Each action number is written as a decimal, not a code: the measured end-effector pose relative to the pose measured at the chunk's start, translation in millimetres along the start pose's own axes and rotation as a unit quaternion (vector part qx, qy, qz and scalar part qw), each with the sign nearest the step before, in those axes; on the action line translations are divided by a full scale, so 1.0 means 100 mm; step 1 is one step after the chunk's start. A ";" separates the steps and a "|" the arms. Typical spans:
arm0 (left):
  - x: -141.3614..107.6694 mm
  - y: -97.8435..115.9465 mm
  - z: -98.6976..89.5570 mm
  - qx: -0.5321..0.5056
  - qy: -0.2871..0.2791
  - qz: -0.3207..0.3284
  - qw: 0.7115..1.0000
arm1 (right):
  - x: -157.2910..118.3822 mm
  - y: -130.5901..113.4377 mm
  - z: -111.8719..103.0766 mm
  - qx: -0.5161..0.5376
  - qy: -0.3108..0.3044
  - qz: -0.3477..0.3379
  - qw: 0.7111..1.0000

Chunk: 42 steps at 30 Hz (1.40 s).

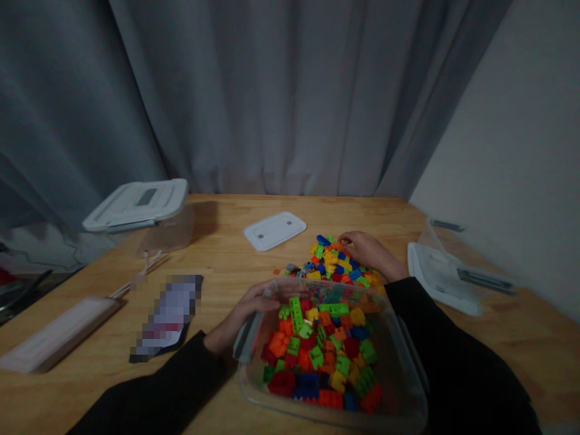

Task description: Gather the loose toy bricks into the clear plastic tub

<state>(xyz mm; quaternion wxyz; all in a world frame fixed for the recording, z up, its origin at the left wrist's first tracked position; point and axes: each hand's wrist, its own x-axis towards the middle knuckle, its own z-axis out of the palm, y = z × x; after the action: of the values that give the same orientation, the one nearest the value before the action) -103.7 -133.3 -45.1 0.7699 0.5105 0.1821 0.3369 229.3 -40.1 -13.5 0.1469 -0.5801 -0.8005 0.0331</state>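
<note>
A clear plastic bin (403,386) close to the table's front edge holds many colourful building bricks (317,350). My left hand (258,302) rests at the bin's far left corner, its thumb over the rim and its other fingers partly hidden behind the wall. Beyond the bin lies a loose pile of mixed bricks (333,260) on the table. My right hand (365,249) touches the pile's right side with curled fingers. Whatever is between those fingertips is too small to make out.
A lidded clear box (174,226) stands at the back left. A white lid (275,231) lies behind the pile. On the right are another clear container (471,254) and a white lid (435,278). A phone (167,317) and a pale long case (63,332) lie left.
</note>
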 end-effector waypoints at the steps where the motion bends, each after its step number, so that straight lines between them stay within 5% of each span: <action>1: 0.00 0.00 -0.01 0.001 0.001 0.004 1.000 | -0.01 -0.03 -0.03 0.008 0.006 -0.008 1.000; 15: -0.01 -0.03 -0.05 0.010 0.000 0.011 1.000 | -0.32 -0.64 -0.55 0.130 0.055 -0.142 0.980; 21: -0.02 -0.01 -0.03 0.024 0.023 0.016 0.999 | -0.58 -1.03 -0.71 0.167 -0.018 -0.208 0.964; 32: 0.02 0.02 0.01 0.022 0.015 0.034 0.999 | -0.97 -1.55 -0.67 0.214 -0.125 -0.327 0.912; 42: 0.01 -0.01 -0.04 0.026 0.005 0.021 0.999 | -1.03 -1.59 -0.49 0.177 -0.196 -0.331 0.906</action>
<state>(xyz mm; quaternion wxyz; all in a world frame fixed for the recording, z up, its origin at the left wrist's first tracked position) -105.2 -130.6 -47.5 0.7481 0.5324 0.1845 0.3505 125.3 -194.3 48.5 0.0896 -0.2284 -0.9402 0.2364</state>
